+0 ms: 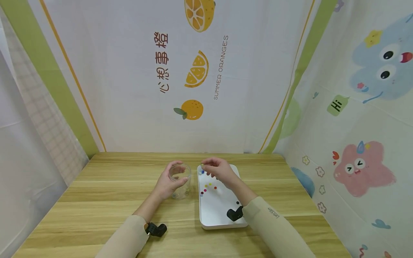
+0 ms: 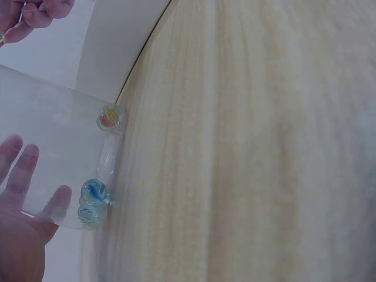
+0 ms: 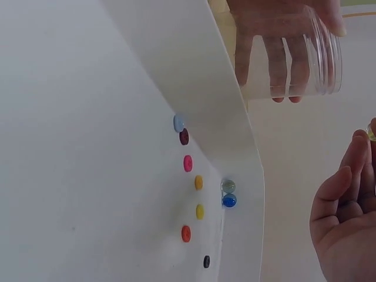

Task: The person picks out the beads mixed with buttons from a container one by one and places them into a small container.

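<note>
My left hand (image 1: 170,183) grips a clear plastic jar (image 1: 183,190) that stands on the table left of a white tray (image 1: 217,211). At the jar's bottom lie glass marbles: a red-and-yellow one (image 2: 108,117) and two bluish ones near a blue-streaked marble (image 2: 93,191). Above the tray's far left corner, my right hand (image 1: 222,172) pinches a clear, yellowish marble (image 3: 372,131) between thumb and fingers, near the jar's rim. Inside the tray, a blue marble (image 3: 229,201) touches a pale clear marble (image 3: 228,186) in the corner.
Several small buttons lie loose in the tray, among them a pink button (image 3: 188,163), a red button (image 3: 186,234) and a black button (image 3: 207,261). The tray has a raised wall. Printed cloth curtains (image 1: 135,118) enclose the wooden table (image 1: 122,186) at the back and sides.
</note>
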Demonstrator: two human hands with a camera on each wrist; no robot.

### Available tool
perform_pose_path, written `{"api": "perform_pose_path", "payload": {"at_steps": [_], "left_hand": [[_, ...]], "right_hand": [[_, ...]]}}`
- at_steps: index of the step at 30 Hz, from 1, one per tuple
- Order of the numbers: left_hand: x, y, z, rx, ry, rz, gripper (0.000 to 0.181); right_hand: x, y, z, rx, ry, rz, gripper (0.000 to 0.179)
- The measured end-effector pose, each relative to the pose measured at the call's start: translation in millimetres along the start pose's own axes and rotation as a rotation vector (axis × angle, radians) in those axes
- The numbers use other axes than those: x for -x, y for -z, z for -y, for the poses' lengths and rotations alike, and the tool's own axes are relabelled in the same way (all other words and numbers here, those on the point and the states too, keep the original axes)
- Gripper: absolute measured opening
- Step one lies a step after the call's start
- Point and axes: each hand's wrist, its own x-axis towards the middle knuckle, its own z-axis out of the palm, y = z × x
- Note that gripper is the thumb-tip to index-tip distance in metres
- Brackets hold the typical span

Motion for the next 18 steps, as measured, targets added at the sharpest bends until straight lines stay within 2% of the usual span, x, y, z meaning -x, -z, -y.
{"api": "perform_pose_path", "payload": {"at_steps": [3,10,14,18], "left_hand": [[-0.6,0.5,0.6,0.001,0.000,0.002,0.071],[0.5,0.4,-2.3,0.011,0.001,-0.009,0.071],[0.1,-1.7,-3.5,0.003,-0.006,0.008,0.072],[1.0,-0.8,-3.3,-0.005,-0.007,-0.005,0.072]], "right_hand": [[-0.5,-2.2,1.6,-0.009,0.008,-0.002,0.030],[-1.2,-6.1,1.8,-0.020,0.040,0.027,0.032],[0.1,-5.1,0.0,-0.028,0.027,0.008,0.033],[-0.6,-7.4,0.3,-0.036,0.046,0.003,0.035]]}}
